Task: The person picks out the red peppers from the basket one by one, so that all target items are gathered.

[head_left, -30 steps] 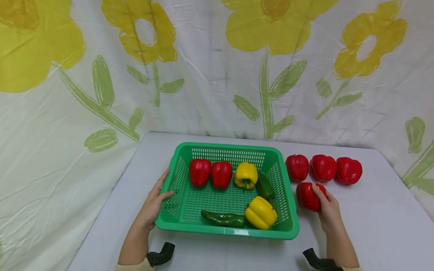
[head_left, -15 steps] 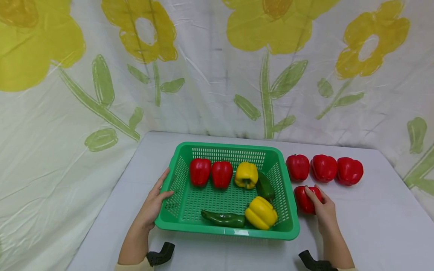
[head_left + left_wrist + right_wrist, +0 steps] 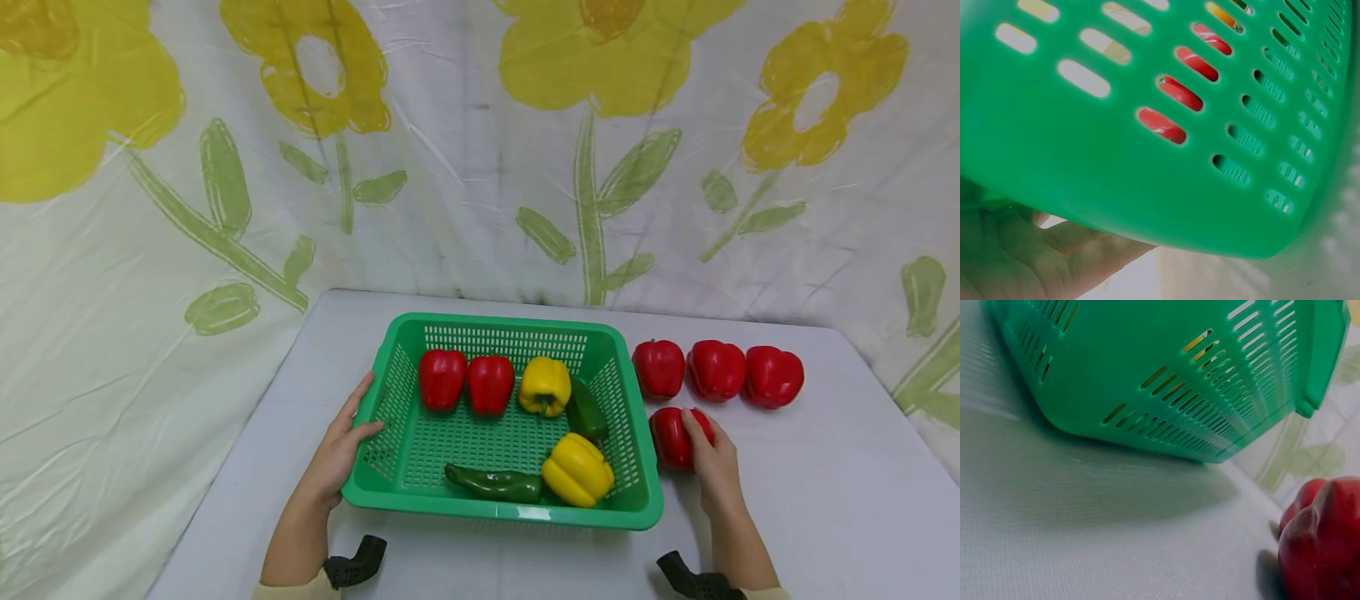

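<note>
A green plastic basket (image 3: 480, 504) stands on the table. My left hand (image 3: 333, 458) grips its left rim, thumb over the top; the left wrist view shows part of that hand (image 3: 1041, 256) against the basket's perforated side (image 3: 1116, 187). Beside the basket's right wall, my right hand (image 3: 716, 467) holds a red bell pepper (image 3: 670, 439), its thumb on top and its other fingers mostly hidden. Inside the basket lie two red bell peppers (image 3: 442, 381), two yellow bell peppers (image 3: 577, 471) and two long green peppers (image 3: 495, 483).
Three red bell peppers (image 3: 716, 371) form a row behind my right hand. Red peppers (image 3: 1325, 544) also show at the right wrist view's lower right. The white table (image 3: 825, 500) backs onto a flower-painted curtain (image 3: 465, 167).
My right hand has shifted left with the red bell pepper, bringing it closer to the basket's right wall. The left hand and the basket stay practically in place.
</note>
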Tool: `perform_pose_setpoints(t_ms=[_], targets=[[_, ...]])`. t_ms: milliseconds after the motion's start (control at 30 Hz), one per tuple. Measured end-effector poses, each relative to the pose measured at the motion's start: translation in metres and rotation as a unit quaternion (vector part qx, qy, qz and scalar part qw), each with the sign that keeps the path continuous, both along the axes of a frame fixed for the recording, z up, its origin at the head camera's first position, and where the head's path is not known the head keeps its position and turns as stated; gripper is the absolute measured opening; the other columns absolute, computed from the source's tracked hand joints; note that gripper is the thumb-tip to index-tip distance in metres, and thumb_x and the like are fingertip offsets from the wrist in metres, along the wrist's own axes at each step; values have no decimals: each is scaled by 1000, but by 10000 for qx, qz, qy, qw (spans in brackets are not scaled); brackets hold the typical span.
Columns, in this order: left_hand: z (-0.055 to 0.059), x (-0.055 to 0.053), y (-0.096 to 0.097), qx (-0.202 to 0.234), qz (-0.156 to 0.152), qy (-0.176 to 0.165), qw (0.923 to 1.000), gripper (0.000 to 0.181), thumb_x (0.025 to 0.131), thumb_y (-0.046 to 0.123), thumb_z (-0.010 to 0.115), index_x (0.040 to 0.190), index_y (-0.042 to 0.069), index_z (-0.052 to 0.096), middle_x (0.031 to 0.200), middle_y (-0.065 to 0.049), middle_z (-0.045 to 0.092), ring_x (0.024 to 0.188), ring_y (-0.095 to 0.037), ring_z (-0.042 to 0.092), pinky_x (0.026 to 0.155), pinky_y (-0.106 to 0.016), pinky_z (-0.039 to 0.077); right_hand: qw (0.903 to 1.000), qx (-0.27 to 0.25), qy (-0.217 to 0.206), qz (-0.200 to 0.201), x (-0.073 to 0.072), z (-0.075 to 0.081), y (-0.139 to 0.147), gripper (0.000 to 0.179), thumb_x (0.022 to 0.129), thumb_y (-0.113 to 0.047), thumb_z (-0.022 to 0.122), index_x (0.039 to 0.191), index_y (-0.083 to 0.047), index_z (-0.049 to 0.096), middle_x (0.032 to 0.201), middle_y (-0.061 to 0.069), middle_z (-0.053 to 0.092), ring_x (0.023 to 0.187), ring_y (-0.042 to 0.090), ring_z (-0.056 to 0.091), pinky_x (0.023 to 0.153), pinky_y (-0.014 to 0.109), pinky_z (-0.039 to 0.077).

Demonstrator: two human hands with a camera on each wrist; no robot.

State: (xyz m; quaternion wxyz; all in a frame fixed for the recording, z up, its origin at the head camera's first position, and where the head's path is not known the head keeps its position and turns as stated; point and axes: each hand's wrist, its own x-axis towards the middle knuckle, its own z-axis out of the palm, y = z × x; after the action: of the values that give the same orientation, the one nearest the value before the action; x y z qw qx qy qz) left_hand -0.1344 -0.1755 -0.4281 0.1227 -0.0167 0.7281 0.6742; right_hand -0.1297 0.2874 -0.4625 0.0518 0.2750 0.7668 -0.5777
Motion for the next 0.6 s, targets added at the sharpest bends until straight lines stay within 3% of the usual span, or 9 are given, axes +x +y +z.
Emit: perform_pose_setpoints(t_ms=[133, 300, 600], targets=[[-1, 0, 0, -7, -10, 7, 10000, 67, 95, 5, 37, 150, 33, 12, 157, -1, 5, 136, -29, 22, 90, -32, 41, 9998, -11, 69, -163, 0, 1, 0, 86, 88, -63, 38, 150, -10, 12, 151, 21, 18, 137, 41, 18, 103, 50, 37], [-2, 0, 0, 20, -43, 4, 10000, 67, 95, 6, 38, 149, 35, 12, 157, 0, 6, 136, -28, 23, 91, -31, 40, 9990, -169, 156, -379, 1, 0, 3, 77, 92, -56, 38, 150, -11, 13, 154, 21, 13, 140, 42, 13, 107, 56, 26], [-1, 1, 0, 6, 40, -32, 10000, 67, 95, 6, 38, 149, 35, 13, 157, 0, 6, 134, -28, 25, 89, -30, 41, 9984, -283, 145, -476, 0, 1, 5, 79, 91, -57, 41, 150, -13, 13, 154, 18, 12, 140, 40, 12, 107, 55, 27]])
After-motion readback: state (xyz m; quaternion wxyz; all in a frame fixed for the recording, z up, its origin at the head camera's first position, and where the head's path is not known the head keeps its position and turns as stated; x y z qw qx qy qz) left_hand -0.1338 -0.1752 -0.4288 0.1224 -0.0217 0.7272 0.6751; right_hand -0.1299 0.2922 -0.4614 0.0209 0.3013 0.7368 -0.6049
